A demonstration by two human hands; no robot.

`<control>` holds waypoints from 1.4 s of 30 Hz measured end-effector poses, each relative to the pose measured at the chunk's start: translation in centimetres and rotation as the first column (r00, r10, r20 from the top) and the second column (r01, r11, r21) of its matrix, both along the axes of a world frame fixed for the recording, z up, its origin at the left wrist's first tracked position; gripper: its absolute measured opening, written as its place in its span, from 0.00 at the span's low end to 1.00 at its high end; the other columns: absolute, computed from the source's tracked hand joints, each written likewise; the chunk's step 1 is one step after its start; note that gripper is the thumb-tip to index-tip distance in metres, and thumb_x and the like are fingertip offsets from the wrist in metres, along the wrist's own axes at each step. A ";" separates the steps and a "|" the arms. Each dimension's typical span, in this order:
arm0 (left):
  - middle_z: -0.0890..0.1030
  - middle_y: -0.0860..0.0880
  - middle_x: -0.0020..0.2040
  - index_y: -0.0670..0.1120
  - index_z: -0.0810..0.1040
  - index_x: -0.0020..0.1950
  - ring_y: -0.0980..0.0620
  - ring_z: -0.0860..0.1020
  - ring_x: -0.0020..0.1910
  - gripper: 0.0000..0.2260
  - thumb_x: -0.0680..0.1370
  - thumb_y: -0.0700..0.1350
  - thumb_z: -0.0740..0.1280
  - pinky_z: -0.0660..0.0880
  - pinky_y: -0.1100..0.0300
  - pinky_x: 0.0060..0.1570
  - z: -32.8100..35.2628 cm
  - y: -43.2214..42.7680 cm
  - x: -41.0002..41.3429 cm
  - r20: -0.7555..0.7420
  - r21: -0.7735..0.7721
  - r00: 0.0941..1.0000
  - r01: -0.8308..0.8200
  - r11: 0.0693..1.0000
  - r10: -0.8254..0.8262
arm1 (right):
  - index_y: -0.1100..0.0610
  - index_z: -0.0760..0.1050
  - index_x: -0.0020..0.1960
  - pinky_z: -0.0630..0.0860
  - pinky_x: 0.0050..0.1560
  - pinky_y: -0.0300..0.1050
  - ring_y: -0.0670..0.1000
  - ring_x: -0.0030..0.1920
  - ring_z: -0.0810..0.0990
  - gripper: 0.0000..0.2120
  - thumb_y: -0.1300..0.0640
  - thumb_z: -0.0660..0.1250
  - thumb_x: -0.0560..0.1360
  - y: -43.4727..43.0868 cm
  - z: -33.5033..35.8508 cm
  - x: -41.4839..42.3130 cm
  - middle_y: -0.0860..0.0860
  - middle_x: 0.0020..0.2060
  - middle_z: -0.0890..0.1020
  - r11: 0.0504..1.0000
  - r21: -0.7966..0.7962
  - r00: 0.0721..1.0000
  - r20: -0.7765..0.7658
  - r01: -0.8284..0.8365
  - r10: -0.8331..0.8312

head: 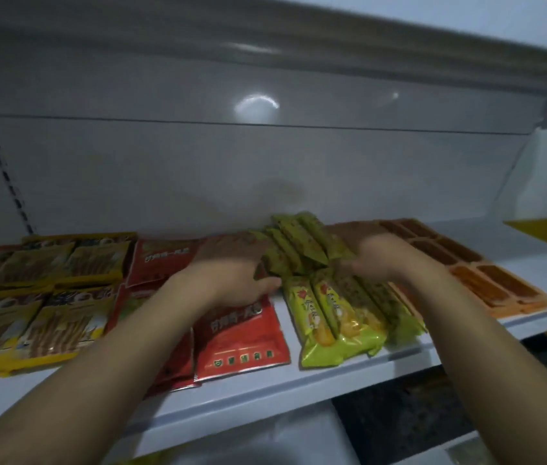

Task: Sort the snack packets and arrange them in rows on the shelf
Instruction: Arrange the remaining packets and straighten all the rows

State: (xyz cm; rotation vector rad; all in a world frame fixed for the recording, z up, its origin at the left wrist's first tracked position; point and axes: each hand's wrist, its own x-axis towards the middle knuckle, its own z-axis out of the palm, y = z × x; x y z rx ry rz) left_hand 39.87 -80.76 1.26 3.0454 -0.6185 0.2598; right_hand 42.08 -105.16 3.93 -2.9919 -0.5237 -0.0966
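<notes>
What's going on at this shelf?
A person is stocking a white shelf. The left hand and right hand grip a bunch of green snack packets at the back, behind a front row of green packets. Yellow packets and red packets lie to the left, orange packets to the right.
</notes>
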 end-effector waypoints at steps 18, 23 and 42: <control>0.72 0.46 0.72 0.51 0.66 0.75 0.44 0.71 0.69 0.35 0.73 0.67 0.66 0.68 0.53 0.65 -1.0 -10.9 9.7 -0.243 0.042 0.946 -0.211 0.977 0.215 | 0.54 0.71 0.71 0.69 0.58 0.46 0.58 0.65 0.73 0.23 0.57 0.67 0.76 -5.4 -2.3 14.4 0.57 0.67 0.74 0.938 -0.008 0.909 -0.249 -0.347 0.334; 0.76 0.44 0.66 0.47 0.70 0.70 0.44 0.74 0.65 0.28 0.76 0.61 0.67 0.71 0.53 0.62 -1.5 -10.4 9.1 -0.195 -0.049 0.953 -0.245 0.968 0.231 | 0.51 0.67 0.75 0.64 0.53 0.40 0.57 0.65 0.73 0.27 0.56 0.68 0.77 -5.7 -3.4 15.0 0.57 0.68 0.74 0.909 0.039 0.893 -0.177 -0.414 0.414; 0.66 0.48 0.76 0.55 0.50 0.80 0.47 0.67 0.72 0.35 0.78 0.65 0.60 0.65 0.55 0.69 -1.5 -11.2 8.0 -0.243 0.027 0.930 -0.278 0.960 0.276 | 0.57 0.70 0.70 0.68 0.51 0.42 0.56 0.59 0.76 0.22 0.53 0.66 0.78 -6.0 -3.3 15.2 0.56 0.59 0.78 0.891 0.008 0.877 -0.171 -0.454 0.449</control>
